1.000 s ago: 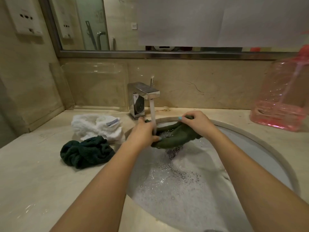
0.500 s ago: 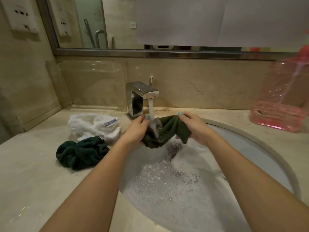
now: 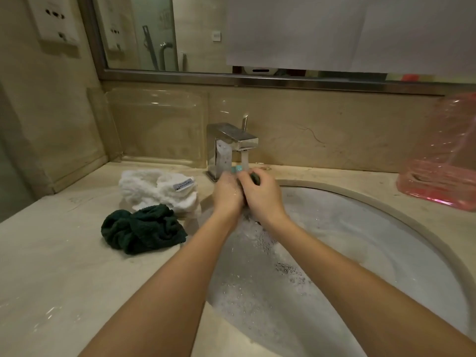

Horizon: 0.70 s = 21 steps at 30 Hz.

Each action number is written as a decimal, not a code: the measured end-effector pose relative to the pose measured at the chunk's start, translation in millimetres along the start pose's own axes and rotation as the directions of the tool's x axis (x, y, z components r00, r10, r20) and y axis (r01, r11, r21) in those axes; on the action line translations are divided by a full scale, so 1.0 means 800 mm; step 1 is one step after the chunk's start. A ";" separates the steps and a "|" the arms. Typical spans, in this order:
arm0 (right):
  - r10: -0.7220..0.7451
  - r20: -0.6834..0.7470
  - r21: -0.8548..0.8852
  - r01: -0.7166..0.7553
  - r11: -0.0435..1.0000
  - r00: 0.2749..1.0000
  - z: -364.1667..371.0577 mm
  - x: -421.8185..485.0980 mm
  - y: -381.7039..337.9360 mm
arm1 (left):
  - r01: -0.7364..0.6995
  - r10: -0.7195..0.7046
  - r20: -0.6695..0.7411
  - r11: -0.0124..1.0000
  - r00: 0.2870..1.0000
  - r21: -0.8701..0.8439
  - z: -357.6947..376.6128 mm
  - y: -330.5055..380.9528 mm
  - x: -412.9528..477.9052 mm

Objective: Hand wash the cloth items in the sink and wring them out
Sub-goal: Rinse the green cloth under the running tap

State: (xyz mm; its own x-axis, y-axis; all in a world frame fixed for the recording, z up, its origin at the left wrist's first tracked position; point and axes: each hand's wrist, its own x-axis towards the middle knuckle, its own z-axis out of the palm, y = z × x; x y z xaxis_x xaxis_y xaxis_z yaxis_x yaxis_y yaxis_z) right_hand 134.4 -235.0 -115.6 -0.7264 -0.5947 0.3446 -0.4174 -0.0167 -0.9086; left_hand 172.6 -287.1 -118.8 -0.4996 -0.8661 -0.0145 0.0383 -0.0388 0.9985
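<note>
Cloth, dark green (image 3: 255, 177): balled up small and almost wholly hidden between two hands, with only a dark patch showing at the top of the right hand's fingers. It is held above the back edge of the basin, directly beneath the tap's stream, clear of the soapy water below.

Left hand (image 3: 228, 191): fingers curled tight round the cloth, and teal-painted nails show at the top.

Right hand (image 3: 262, 194): closed over the same cloth, pressed side to side against the left hand. Both forearms are bare and reach in over the basin.

Faucet (image 3: 231, 148): square chrome body with a thin upright lever, standing behind the basin. It is running, and the water stream (image 3: 244, 159) lands on the clasped hands.

Sink (image 3: 360, 217): a round white undermount basin set in the counter. It holds cloudy water with suds (image 3: 257, 292) and scattered bubbles.

White towel (image 3: 159, 191): crumpled on the countertop (image 3: 64, 266) left of the basin, with a sewn label facing up.

Dark green towel (image 3: 143, 228): bunched in twisted folds, just in front of the white one and touching it.

Pink plastic jug (image 3: 443, 176): translucent, standing on the counter at the far right against the wall.

Clear splash panel (image 3: 154, 124): upright against the back wall, left of the faucet.

Mirror (image 3: 154, 34): metal-framed, above the backsplash.
</note>
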 end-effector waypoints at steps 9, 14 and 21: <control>0.228 -0.098 0.083 -0.221 0.972 0.969 -0.013 0.013 0.005 | -0.083 0.079 0.041 0.991 0.996 0.108 0.015 0.008 -0.026; 0.107 0.011 -0.016 -0.107 0.994 0.994 -0.003 0.003 -0.001 | 0.036 -0.035 -0.022 0.998 0.999 0.059 -0.005 0.014 -0.021; 0.230 -0.162 0.033 -0.228 0.973 0.960 -0.055 0.030 0.017 | -0.176 0.150 0.228 0.979 0.962 0.099 0.019 0.020 -0.045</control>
State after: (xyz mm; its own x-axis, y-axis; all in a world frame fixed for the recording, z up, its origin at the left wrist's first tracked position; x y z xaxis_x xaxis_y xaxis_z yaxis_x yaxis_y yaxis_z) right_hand 87.4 -213.9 -109.6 -0.8815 -0.4442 0.1601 -0.2228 0.0924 -0.9705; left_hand 178.3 -248.7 -101.2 -0.6722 -0.7255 0.1478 0.0402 0.1636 0.9857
